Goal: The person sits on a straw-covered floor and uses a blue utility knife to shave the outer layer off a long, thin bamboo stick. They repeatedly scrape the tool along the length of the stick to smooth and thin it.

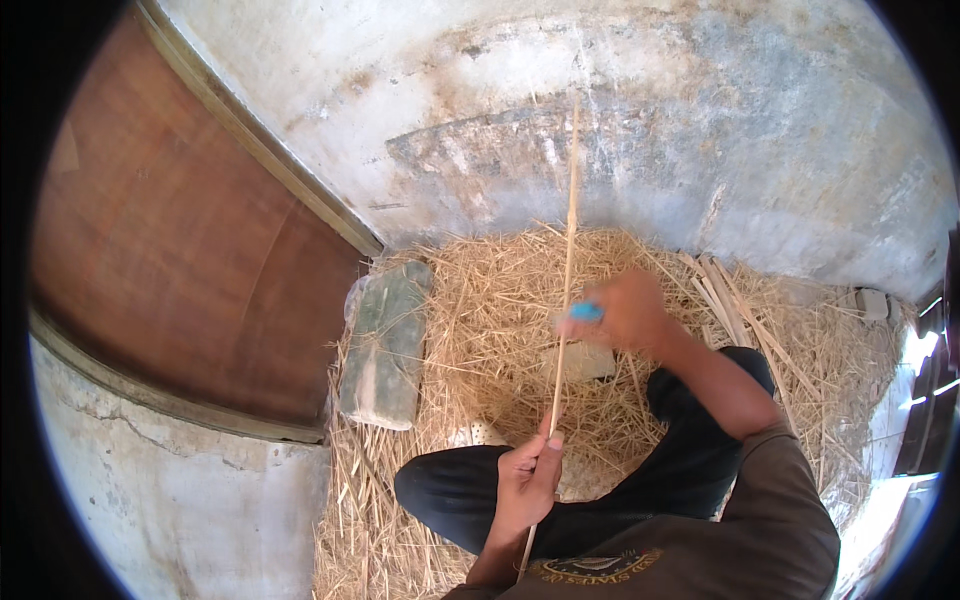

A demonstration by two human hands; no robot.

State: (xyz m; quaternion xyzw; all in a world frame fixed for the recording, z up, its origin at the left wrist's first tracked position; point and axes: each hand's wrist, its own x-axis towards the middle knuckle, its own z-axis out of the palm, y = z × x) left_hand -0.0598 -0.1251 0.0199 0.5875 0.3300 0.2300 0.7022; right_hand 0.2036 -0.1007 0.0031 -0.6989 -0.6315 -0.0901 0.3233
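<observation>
A long, thin strip of pale bamboo or wood [571,235] runs from my lap up toward the wall, nearly upright in the view. Low on the strip, my left hand [527,480] is closed around it, thumb on top; its lower end passes beside my wrist. Farther up, my right hand [630,308] is blurred by motion. Its fingers are closed on a small blue object [585,311] right beside the strip, possibly touching it. Whether the blue object has a blade cannot be made out. My crossed legs in dark trousers [455,490] lie under both hands.
Loose straw and shavings [480,300] cover the floor. A worn greenish slab [385,350] lies at the left, near a brown door panel [190,230]. A pale block [582,362] sits behind the strip. Several split strips [722,300] lie at the right, below the stained wall [650,130].
</observation>
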